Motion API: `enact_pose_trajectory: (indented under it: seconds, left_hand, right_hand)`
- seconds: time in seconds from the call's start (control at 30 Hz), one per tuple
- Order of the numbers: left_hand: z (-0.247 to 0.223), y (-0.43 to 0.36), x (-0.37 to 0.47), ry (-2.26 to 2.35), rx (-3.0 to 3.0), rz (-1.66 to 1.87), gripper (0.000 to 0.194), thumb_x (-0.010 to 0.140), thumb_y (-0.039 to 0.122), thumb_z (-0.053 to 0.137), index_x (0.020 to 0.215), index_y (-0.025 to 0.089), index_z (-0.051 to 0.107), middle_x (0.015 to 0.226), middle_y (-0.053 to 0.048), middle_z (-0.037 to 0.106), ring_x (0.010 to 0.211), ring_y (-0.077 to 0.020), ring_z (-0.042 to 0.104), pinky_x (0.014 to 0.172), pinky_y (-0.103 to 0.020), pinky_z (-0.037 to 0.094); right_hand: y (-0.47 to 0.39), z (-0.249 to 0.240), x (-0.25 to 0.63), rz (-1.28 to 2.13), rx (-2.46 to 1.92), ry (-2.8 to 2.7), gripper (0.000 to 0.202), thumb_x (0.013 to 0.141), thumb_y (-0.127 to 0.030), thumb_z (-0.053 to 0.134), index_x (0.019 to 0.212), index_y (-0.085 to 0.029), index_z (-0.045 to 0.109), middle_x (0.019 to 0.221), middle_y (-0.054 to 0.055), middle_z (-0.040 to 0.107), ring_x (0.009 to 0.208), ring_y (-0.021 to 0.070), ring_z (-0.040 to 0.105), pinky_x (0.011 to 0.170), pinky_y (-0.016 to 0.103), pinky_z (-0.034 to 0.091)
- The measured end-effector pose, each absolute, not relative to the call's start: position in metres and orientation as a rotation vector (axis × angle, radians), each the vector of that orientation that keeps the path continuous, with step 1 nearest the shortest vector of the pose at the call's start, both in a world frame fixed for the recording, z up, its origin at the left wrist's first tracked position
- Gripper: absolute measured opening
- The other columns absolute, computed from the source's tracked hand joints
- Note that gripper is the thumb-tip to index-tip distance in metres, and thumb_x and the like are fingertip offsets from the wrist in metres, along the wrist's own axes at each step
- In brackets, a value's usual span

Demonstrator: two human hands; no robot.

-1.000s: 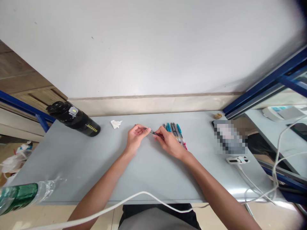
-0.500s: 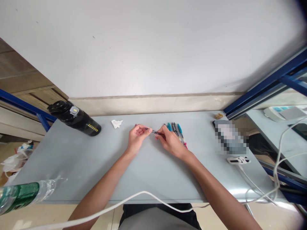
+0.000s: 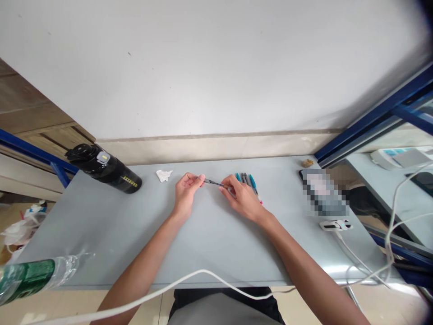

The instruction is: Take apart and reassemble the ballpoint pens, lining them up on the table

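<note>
A thin grey and dark pen (image 3: 213, 182) spans the gap between my two hands above the desk. Its left end is pinched between the thumb and fingers of my left hand (image 3: 186, 188). My right hand (image 3: 241, 194) is closed around the other end, and its fingers partly cover the pen. Just beyond my right hand lie several pens (image 3: 248, 181) side by side, with teal and grey ends; the hand hides part of them. A crumpled white tissue (image 3: 164, 175) rests on the desk to the left of my left hand.
On the grey desk (image 3: 135, 234), a black bottle (image 3: 111, 174) stands at the back left and a phone (image 3: 323, 192) lies right, near a white clip-like device (image 3: 336, 225). A plastic bottle (image 3: 37, 275) is at lower left. A white cable (image 3: 203, 272) crosses in front.
My left hand has shifted a little to the left, widening the gap between my hands. More of the pen shows between them. My right hand has barely moved.
</note>
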State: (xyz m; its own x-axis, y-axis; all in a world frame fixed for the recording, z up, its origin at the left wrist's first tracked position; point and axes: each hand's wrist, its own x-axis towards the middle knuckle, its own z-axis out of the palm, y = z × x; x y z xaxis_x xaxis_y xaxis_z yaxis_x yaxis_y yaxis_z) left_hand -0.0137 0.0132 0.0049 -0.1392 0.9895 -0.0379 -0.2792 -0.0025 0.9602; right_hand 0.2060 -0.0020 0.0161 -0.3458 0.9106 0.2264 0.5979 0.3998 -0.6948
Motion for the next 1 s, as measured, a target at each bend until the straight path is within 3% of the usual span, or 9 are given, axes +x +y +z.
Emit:
enact_pose_trajectory:
  seconds: [0.2, 1.0]
  left_hand:
    - [0.008, 0.023, -0.024, 1.064, 0.795, 1.551, 0.034, 0.084, 0.046, 0.092, 0.089, 0.02, 0.072, 0.093, -0.005, 0.075, 0.088, -0.0175, 0.071, 0.082, -0.031, 0.053]
    - [0.009, 0.028, -0.032, 1.083, 0.793, 1.572, 0.033, 0.085, 0.048, 0.09, 0.092, 0.022, 0.071, 0.098, -0.005, 0.077, 0.09, -0.0169, 0.073, 0.084, -0.032, 0.057]
  right_hand:
    - [0.0, 0.019, 0.207, 0.593, -1.275, -2.034, 0.024, 0.115, -0.043, 0.043, 0.114, -0.027, 0.061, 0.099, 0.005, 0.075, 0.069, 0.0203, 0.06, 0.068, 0.034, 0.044]
    - [0.002, 0.019, 0.21, 0.574, -1.312, -2.02, 0.026, 0.114, -0.044, 0.044, 0.116, -0.026, 0.062, 0.095, 0.005, 0.075, 0.068, 0.0204, 0.06, 0.069, 0.033, 0.044]
